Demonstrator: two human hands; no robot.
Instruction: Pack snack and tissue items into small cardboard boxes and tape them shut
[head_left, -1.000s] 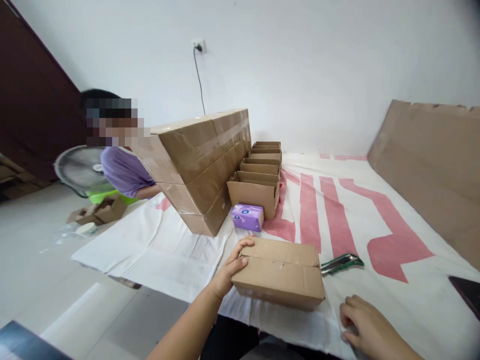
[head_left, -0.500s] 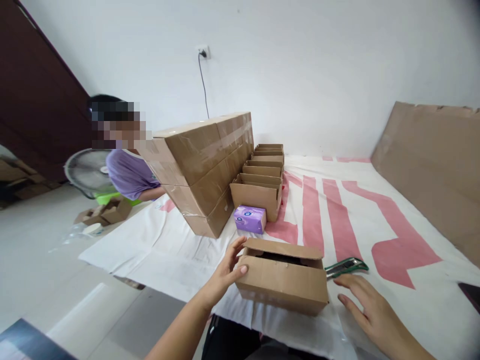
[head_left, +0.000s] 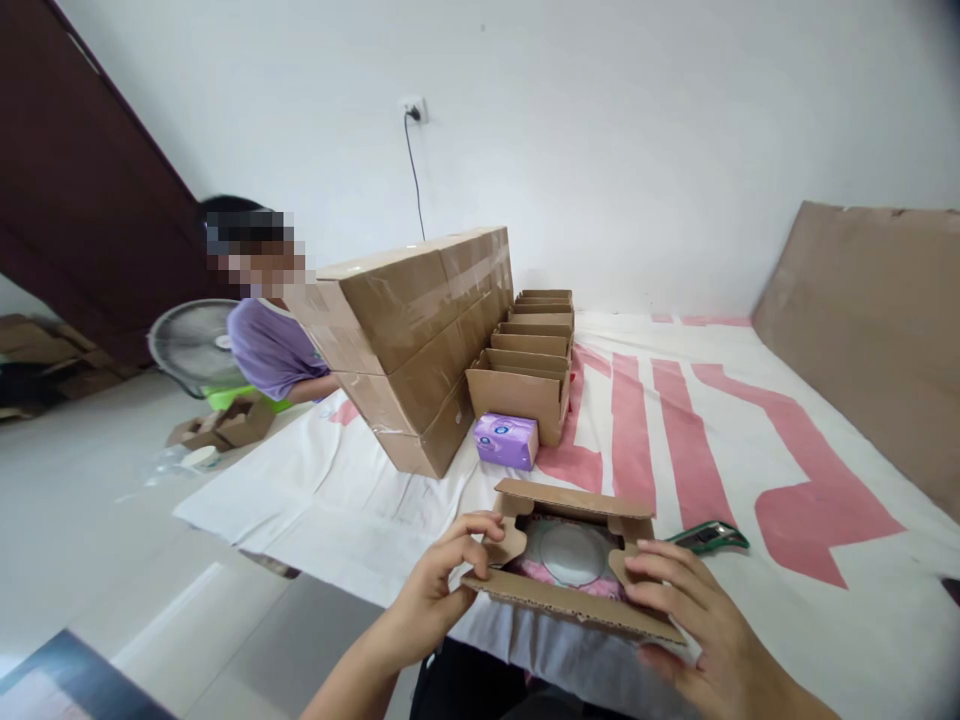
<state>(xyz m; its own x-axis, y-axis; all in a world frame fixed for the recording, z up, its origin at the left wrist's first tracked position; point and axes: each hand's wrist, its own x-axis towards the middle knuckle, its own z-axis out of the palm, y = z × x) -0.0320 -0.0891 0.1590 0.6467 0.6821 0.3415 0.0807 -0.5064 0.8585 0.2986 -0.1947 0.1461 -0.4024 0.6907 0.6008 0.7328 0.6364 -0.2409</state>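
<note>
A small cardboard box [head_left: 577,602] stands with its top flaps spread at the table's near edge. Inside it a round, clear-looking disc or lid [head_left: 574,553] shows above something pink and patterned; what it belongs to I cannot make out. My left hand [head_left: 442,575] is closed on the box's left end, fingers over the short side flap and thumb under the front flap. At the right end, my right hand [head_left: 694,610] grips the box with its fingers on the other short flap. A green utility knife [head_left: 712,537] lies just beyond the right hand.
A purple tissue pack [head_left: 507,442] sits behind the box, before a row of open cartons [head_left: 517,395]. Taped cartons [head_left: 405,360] are stacked to their left. Beyond the stack is a person in a purple shirt [head_left: 274,345], near a fan [head_left: 191,345]. A large cardboard sheet [head_left: 862,340] leans at right.
The front flap has swung outward, so the box's inside shows. My right hand has moved left from beside the knife onto the box. My left hand now grips the left flaps.
</note>
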